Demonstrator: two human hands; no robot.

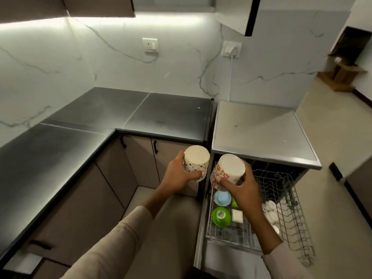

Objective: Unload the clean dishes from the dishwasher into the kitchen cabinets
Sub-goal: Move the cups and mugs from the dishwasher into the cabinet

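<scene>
My left hand (178, 176) grips a cream cup with a dark leaf pattern (196, 162), held upside down with its base toward me, in front of the lower cabinet doors. My right hand (243, 188) grips a cream cup with red flowers (227, 170), also base up, above the left end of the pulled-out dishwasher rack (289, 222). In the rack sit a light blue bowl (222, 198), a green bowl (221, 216), a small white square dish (237, 216) and some white pieces (269, 208) at the right.
A dark L-shaped countertop (104, 117) runs along the left and back wall. The dishwasher's grey top (259, 129) lies to the right of it. Lower cabinet doors (145, 162) stand shut below the counter. Upper cabinets (237, 15) hang overhead. A cardboard box (342, 77) stands on the floor, far right.
</scene>
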